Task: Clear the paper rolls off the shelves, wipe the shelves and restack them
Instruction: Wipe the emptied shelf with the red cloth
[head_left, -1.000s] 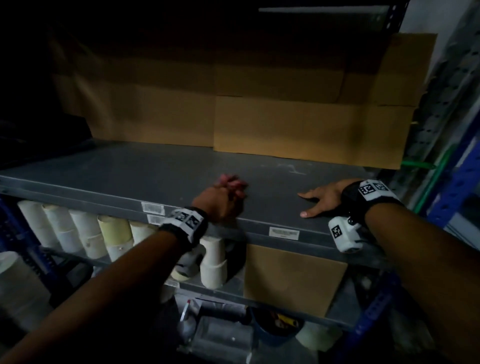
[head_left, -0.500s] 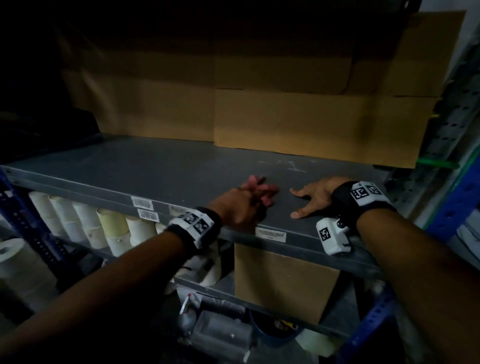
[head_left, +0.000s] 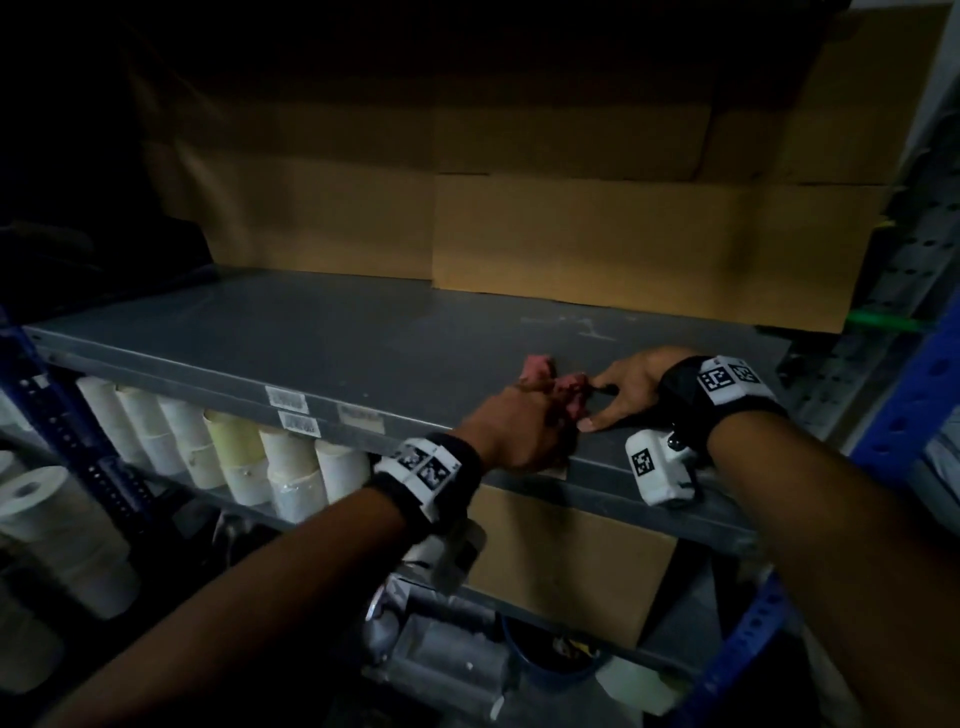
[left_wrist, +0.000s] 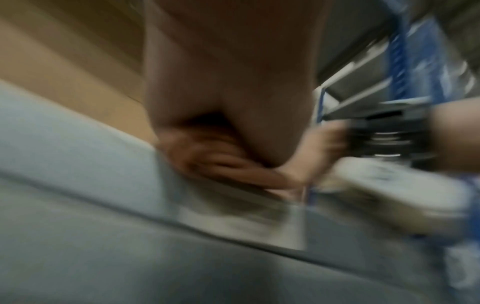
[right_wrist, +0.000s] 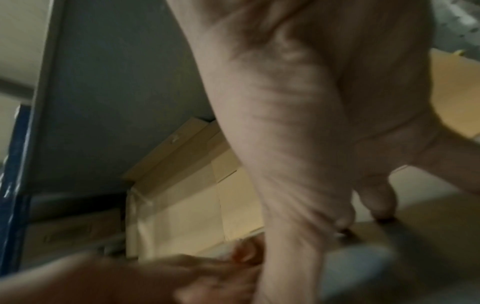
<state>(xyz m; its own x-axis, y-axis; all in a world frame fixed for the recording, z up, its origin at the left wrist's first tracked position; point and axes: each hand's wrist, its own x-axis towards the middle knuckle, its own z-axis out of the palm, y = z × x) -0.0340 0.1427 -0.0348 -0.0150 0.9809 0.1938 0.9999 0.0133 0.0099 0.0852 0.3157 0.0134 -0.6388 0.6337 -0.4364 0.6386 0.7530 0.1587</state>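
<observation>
Both hands sit at the near right edge of the grey metal shelf: the left hand has its grip curled round a crumpled pink cloth, touching the flat, open-fingered right hand. Unwiped shelf stretches leftward and back; white paper rolls stand on the shelf below.

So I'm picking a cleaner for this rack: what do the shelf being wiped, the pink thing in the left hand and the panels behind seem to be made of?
Shelf: looks like grey painted sheet metal, matte, with a folded front lip and scuffs.
Pink cloth: soft crumpled fabric, probably; it bunches in the left hand.
Back panels: brown cardboard, flat, with visible seams.
</observation>
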